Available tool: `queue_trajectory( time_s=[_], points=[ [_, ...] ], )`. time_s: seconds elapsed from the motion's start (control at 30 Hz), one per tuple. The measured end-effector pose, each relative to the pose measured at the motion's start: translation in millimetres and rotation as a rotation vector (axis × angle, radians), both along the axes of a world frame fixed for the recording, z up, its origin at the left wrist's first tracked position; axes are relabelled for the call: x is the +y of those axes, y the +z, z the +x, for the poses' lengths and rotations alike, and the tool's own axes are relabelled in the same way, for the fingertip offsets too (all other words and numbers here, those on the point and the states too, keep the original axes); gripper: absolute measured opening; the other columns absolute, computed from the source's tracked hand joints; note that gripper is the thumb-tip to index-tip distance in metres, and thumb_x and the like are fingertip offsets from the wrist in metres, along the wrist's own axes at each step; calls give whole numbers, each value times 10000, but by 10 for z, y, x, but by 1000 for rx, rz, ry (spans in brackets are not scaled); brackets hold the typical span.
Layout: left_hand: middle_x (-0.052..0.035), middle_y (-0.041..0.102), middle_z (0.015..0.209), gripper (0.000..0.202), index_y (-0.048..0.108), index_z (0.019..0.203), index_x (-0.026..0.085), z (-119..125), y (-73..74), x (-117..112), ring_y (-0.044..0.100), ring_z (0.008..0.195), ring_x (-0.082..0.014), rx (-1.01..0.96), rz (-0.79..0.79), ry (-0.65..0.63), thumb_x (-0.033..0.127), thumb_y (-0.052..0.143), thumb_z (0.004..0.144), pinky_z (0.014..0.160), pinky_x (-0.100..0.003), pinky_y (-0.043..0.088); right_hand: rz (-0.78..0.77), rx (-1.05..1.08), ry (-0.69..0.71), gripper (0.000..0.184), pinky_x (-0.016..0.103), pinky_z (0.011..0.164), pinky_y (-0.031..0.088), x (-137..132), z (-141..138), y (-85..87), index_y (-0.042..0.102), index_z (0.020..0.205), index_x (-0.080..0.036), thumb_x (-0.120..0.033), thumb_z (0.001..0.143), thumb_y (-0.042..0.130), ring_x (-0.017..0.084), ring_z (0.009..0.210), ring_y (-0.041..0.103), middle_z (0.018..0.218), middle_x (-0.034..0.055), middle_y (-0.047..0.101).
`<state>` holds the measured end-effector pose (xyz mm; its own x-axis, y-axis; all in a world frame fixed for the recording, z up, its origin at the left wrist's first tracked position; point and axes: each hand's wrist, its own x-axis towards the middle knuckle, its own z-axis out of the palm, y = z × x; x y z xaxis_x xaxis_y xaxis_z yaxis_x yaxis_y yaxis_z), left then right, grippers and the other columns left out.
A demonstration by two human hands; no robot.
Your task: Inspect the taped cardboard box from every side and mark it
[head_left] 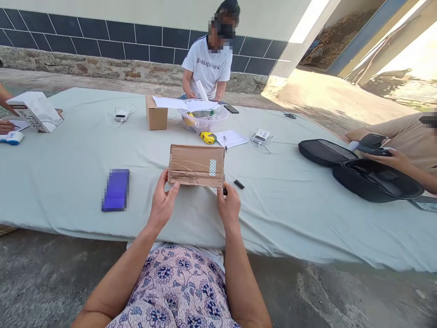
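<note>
"Where is the cardboard box (pixel 196 159) sitting?"

"Between my hands, over the table (pixel 283 205). My left hand (pixel 162 206) is gripping its left end, thumb pressing the near corner."

"And your right?"

"My right hand (pixel 229 204) is closing on the near right corner, a small dark object (pixel 225 191) showing at my fingertips."

draped tabletop (pixel 290 228) is a pale grey-green. near its front edge, the cardboard box (pixel 191 159) is brown with a white-and-teal patterned sticker (pixel 212 167), and the slab (pixel 116 190) is super purple. tape measure (pixel 207 137) is yellow and black, case (pixel 368 189) toward the right edge is just black.
</note>
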<state>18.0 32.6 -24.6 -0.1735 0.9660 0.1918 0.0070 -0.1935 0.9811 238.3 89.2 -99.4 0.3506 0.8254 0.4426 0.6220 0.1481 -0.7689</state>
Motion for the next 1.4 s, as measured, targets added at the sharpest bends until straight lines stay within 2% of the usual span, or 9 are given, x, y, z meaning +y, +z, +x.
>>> queue_trajectory(
  time_s=[0.23,0.37,0.47,0.6,0.93,1.07,1.2,1.3,1.4],
  points=[
    [-106,526,1538,614,430,1518,244,-1,-42,25,531,1376,-238,5,-15,20,508,576,984,1050,-329,483,-108,-149,61,182,489,976,489,75,-20,-243,771,952,-188,-290,871,644,300,1047,648,1064,152,722],
    [-109,573,1481,584,467,1489,247,-5,-66,46,554,1354,-238,25,-16,33,534,556,988,1034,-330,499,-77,-148,126,459,523,1022,512,-50,-2,-61,663,1303,-188,-409,901,670,324,1227,621,1290,181,681],
    [-119,595,1445,585,472,1483,239,-2,-69,48,550,1355,-242,25,-18,48,540,550,987,1028,-336,504,-38,13,317,827,504,981,568,-210,-77,175,337,1597,-268,-501,894,707,304,1253,645,1465,177,607],
    [-133,602,1424,573,490,1459,219,3,-51,37,552,1335,-250,15,-13,56,526,566,981,997,-344,521,61,123,352,1042,534,1004,577,-367,-253,436,129,1657,-310,-579,861,746,329,1344,606,1560,203,514],
    [-150,533,1546,570,480,1461,212,-87,-128,-36,486,1445,-266,6,13,-2,479,579,968,1060,-374,509,253,40,303,753,428,919,655,-297,-433,425,291,1619,-318,-502,974,633,301,1366,597,1599,151,485],
    [-172,606,1447,524,535,1393,197,-330,-199,-50,584,1338,-286,99,-26,154,466,582,946,1028,-419,524,254,4,289,747,444,931,651,-286,-453,416,303,1611,-312,-455,967,655,315,1368,598,1600,155,479],
    [-183,667,1313,505,535,1389,160,-797,-179,-30,630,1235,-300,391,-111,496,397,530,944,1015,-444,514,273,-13,278,742,463,927,656,-291,-459,388,301,1611,-312,-433,968,654,324,1372,595,1590,156,489],
    [-243,594,1406,621,508,1436,92,-1154,-144,-58,515,1346,-382,794,-315,761,417,568,910,1127,-542,394,279,-30,260,742,465,903,668,-286,-466,356,293,1615,-320,-442,972,644,324,1353,610,1575,151,509],
    [-307,533,1448,737,524,1417,42,-1386,-153,-134,453,1372,-443,996,-554,822,566,559,900,1099,-615,372,304,-50,255,735,447,906,670,-275,-483,337,280,1620,-328,-434,983,631,311,1351,611,1570,144,515]
  ],
)
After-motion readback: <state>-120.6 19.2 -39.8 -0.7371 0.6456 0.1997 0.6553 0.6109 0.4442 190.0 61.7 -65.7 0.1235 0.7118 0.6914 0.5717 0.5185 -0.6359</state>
